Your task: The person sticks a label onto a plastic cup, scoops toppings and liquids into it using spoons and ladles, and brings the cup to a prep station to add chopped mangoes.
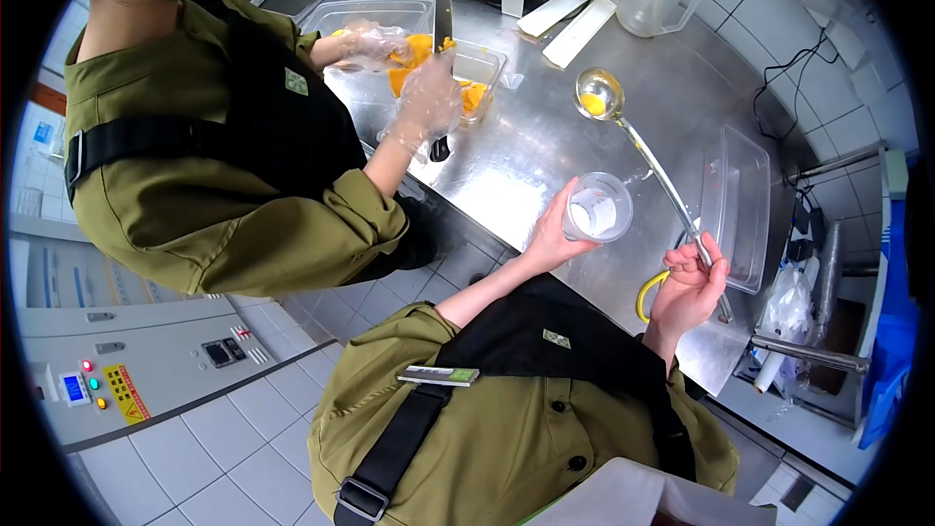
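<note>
My left hand [557, 234] is wrapped round a clear plastic cup [612, 197], with its open mouth facing up toward me and something whitish at its bottom. In my right hand [689, 294] is the long handle of a metal ladle [665, 182], gripped near its end. The ladle's bowl [598, 90] is over the steel worktop, beyond the cup, and shows a yellow patch inside. Beside my right wrist a yellow loop [647, 298] partly shows; its kind is hidden.
At left, a co-worker's gloved hand [429, 97] holds a knife [443, 15] near orange-yellow pieces in a clear tub [492, 73]. An empty-looking clear container [737, 205] lies on the steel worktop [545, 102] at right. White strips [579, 31] and a clear jug [645, 5] are behind.
</note>
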`<act>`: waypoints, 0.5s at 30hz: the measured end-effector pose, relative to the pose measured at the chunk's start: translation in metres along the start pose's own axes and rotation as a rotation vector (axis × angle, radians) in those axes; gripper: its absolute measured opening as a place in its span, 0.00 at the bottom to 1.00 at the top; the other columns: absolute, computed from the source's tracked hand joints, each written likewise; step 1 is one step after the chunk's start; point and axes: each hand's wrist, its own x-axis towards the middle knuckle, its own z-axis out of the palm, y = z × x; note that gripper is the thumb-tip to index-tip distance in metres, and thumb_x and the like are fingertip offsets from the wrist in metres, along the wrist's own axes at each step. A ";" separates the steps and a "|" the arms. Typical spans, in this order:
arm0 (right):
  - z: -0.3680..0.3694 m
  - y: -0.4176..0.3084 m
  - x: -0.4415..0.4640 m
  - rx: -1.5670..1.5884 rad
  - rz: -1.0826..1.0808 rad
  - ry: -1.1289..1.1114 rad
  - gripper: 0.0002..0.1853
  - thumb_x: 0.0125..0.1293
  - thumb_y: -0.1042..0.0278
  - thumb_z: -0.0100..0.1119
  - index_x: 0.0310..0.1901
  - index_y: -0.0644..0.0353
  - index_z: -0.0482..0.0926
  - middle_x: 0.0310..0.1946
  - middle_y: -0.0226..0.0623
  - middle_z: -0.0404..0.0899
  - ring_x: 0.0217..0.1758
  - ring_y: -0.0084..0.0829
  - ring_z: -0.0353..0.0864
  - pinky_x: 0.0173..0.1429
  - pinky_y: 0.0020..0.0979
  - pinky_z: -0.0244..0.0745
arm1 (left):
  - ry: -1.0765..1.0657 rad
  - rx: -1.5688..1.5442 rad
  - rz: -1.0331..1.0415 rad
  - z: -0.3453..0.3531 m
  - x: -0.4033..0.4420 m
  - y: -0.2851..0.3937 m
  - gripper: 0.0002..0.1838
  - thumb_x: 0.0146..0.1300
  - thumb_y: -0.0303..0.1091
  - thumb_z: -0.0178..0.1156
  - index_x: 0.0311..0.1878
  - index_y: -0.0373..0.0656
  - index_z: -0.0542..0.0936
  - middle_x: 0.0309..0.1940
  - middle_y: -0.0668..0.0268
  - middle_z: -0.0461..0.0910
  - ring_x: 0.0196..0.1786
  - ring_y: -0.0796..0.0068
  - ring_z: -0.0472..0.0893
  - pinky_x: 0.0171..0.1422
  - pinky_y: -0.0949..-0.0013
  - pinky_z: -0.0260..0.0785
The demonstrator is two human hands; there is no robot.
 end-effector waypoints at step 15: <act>0.000 -0.001 0.000 0.013 -0.023 -0.004 0.23 0.67 0.59 0.30 0.46 0.71 0.69 0.27 0.44 0.77 0.25 0.34 0.78 0.33 0.31 0.74 | -0.004 0.020 -0.007 0.002 0.006 0.003 0.52 0.35 0.36 0.70 0.64 0.40 0.50 0.56 0.50 0.62 0.59 0.53 0.64 0.61 0.61 0.58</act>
